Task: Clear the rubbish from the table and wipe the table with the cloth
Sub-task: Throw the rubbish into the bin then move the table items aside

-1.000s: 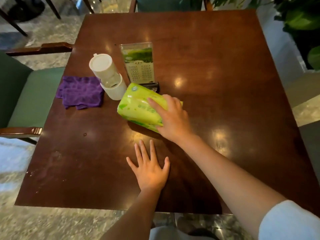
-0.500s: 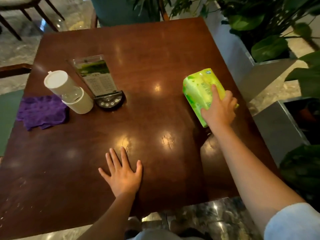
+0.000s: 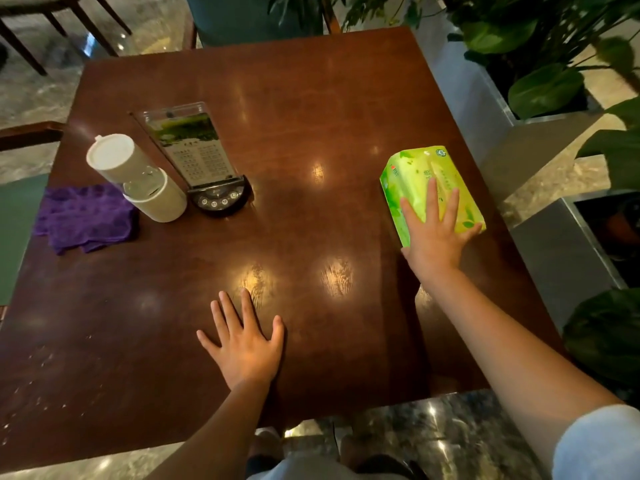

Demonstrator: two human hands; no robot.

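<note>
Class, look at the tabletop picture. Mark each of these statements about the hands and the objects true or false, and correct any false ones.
1. The right hand lies open on the green plastic tissue pack. True.
2. The left hand grips the purple cloth. False: it lies flat on the dark wooden table, apart from the cloth.
3. The white cylindrical container stands beside the clear acrylic menu stand. True.
4. The tissue pack lies at the table's left edge. False: it lies near the right edge.
</note>
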